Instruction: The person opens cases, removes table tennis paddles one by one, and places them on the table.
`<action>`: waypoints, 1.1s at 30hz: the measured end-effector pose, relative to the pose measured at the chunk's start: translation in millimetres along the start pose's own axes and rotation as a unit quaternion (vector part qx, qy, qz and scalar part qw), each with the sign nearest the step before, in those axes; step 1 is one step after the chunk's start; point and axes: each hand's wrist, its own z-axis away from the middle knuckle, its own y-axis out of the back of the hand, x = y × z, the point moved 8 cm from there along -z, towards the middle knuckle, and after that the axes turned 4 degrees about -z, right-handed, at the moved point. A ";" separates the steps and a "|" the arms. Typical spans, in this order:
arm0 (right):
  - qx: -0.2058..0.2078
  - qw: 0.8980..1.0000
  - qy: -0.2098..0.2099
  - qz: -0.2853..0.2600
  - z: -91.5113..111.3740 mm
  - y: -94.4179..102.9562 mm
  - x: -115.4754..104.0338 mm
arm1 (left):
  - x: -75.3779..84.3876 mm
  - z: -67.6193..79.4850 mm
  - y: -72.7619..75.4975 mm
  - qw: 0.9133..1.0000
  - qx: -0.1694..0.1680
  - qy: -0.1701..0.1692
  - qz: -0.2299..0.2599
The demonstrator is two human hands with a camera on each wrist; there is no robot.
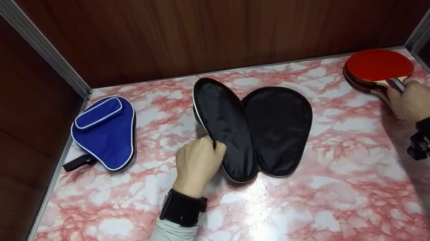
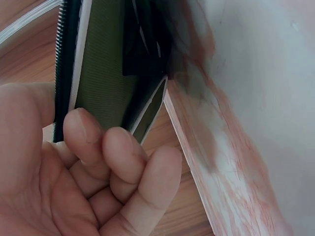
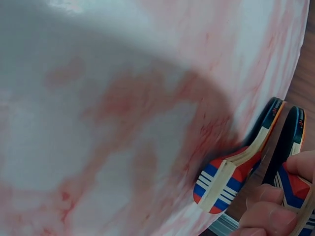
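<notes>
In the head view a paddle case (image 1: 280, 129) lies unzipped at the middle of the table, its black lining showing. My left hand (image 1: 199, 158) pinches the edge of its raised flap (image 1: 225, 123) between thumb and curled fingers. The left wrist view shows the flap's dark green outside (image 2: 101, 64) and the zip teeth along its edge. At the far right, my right hand (image 1: 420, 101) grips a red table tennis paddle (image 1: 379, 64) by its handle. Another paddle (image 3: 221, 179) with a red, blue and white striped handle lies beneath it on the table.
A blue paddle case (image 1: 109, 137) with white piping and a black strap (image 1: 79, 162) lies at the left. Brown wood-grain panels (image 1: 221, 24) wall in the back and both sides of the red-and-white marbled table (image 1: 340, 211).
</notes>
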 end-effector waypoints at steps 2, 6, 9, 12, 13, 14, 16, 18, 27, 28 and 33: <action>-0.006 1.000 -0.005 -0.001 -1.1 -1.7 2.1 | 0.1 0.0 -0.5 1.000 0.002 -0.001 0.001; -0.010 1.000 -0.004 -0.004 -2.2 -2.7 4.1 | 0.9 0.4 0.0 1.000 0.006 -0.001 0.001; -0.013 1.000 -0.004 -0.003 -2.6 -3.0 5.1 | 1.6 0.4 0.1 1.000 0.002 0.002 0.001; -0.013 1.000 -0.010 -0.001 -3.6 -3.9 6.6 | 2.2 0.0 0.1 1.000 -0.001 0.002 0.000; -0.010 1.000 -0.009 0.000 -3.7 -3.7 6.6 | 2.3 0.0 0.3 1.000 -0.001 0.002 -0.001; -0.008 1.000 -0.008 -0.001 -3.9 -3.7 6.6 | 2.3 -0.1 0.5 1.000 0.000 0.001 -0.002; -0.004 1.000 -0.005 0.001 -4.3 -3.4 6.1 | 2.0 -0.2 0.7 1.000 0.002 0.002 -0.003; 0.000 1.000 0.002 0.003 -5.0 -3.6 5.0 | 1.4 -0.4 0.3 1.000 0.003 0.002 -0.003; 0.026 0.999 0.040 0.023 -8.4 -5.8 -0.4 | -0.1 0.0 -0.9 1.000 0.002 0.004 -0.004; 0.030 0.998 0.044 0.025 -8.7 -6.0 -0.9 | 0.1 -0.2 -0.8 1.000 0.002 0.003 -0.004; 0.037 0.997 0.049 0.035 -8.5 -7.5 -1.1 | 0.9 0.7 0.7 1.000 0.014 -0.001 -0.004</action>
